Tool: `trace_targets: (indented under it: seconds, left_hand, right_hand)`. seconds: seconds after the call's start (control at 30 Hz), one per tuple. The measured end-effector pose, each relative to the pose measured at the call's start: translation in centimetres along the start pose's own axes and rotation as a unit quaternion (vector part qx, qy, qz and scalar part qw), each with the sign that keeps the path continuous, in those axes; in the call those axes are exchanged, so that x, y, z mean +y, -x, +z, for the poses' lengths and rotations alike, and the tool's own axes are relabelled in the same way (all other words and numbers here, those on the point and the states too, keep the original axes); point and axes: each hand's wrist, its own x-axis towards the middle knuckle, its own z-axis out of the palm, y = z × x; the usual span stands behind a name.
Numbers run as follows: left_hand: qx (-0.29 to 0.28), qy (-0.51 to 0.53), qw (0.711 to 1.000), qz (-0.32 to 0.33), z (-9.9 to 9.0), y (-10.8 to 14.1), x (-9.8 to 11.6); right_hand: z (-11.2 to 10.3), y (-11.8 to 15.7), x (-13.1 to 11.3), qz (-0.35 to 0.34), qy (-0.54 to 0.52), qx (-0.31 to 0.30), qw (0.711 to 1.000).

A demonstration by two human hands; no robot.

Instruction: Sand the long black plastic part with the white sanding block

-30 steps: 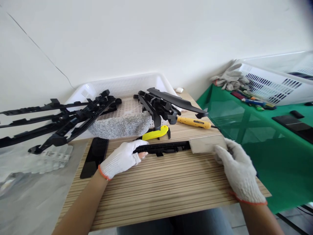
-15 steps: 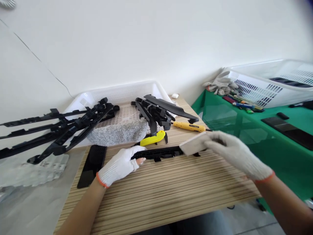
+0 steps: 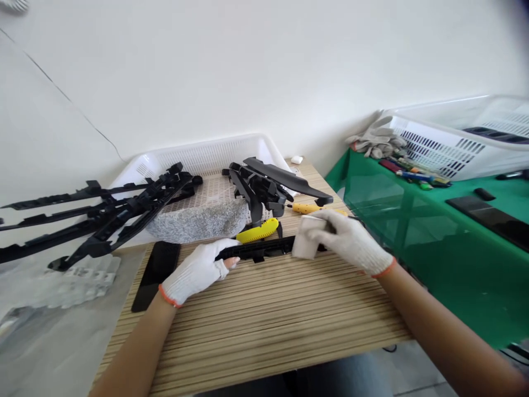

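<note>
My left hand (image 3: 203, 269), in a white glove with an orange cuff, grips the left end of a long black plastic strip (image 3: 264, 250) lying across the wooden table (image 3: 264, 314). Gloved as well, my right hand (image 3: 351, 240) pinches a pale, flat rectangular pad (image 3: 305, 237) against the strip's right part, hiding some of it. Just behind the strip lies a yellow-green handled tool (image 3: 258, 231). A yellow pen-like tool (image 3: 308, 208) sits farther back, partly behind my right hand.
A white basket (image 3: 206, 157) holds black parts (image 3: 264, 187) and a grey cloth (image 3: 200, 221); more black strips (image 3: 99, 218) jut out leftward. A black phone (image 3: 157, 275) lies at left. The green table (image 3: 392, 220) carries another basket (image 3: 438, 146), gloves (image 3: 378, 138) and pens (image 3: 421, 176).
My right hand has moved left with the pad, which now stands more upright over the strip. My left hand and the strip have shifted slightly left and up in the view.
</note>
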Motion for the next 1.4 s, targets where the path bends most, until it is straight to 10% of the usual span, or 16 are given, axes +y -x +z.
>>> trace_targets:
  seconds: [0.23,0.4,0.5,0.9,1.03,1.17,1.4]
  left_hand:
    - [0.012,0.01,1.0,-0.007,0.1,-0.1,0.0]
    - [0.003,0.002,1.0,0.0,0.1,-0.1,-0.2]
    - [0.008,0.009,1.0,0.004,0.2,-0.1,-0.6]
    - [0.005,-0.001,1.0,-0.001,0.2,-0.1,-0.5]
    - [0.008,-0.001,1.0,0.002,0.2,0.0,-0.3]
    - [0.005,-0.008,1.0,-0.003,0.1,0.0,-0.2]
    - [0.0,-0.012,1.0,-0.006,0.1,0.0,-0.3]
  right_hand:
    - [-0.4,-0.2,-0.2,0.044,0.01,0.078,0.996]
    - [-0.9,-0.3,-0.2,0.037,-0.015,-0.01,0.999]
    - [-1.3,-0.3,0.1,0.069,0.014,0.066,0.995]
    - [-1.3,-0.8,1.5,0.002,0.172,-0.047,0.984]
    - [-1.8,-0.8,1.7,0.06,0.201,0.031,0.977]
    - [-2.0,-0.7,2.0,-0.001,0.157,-0.06,0.986]
    - [-3.5,-0.6,2.6,0.056,0.056,0.012,0.997]
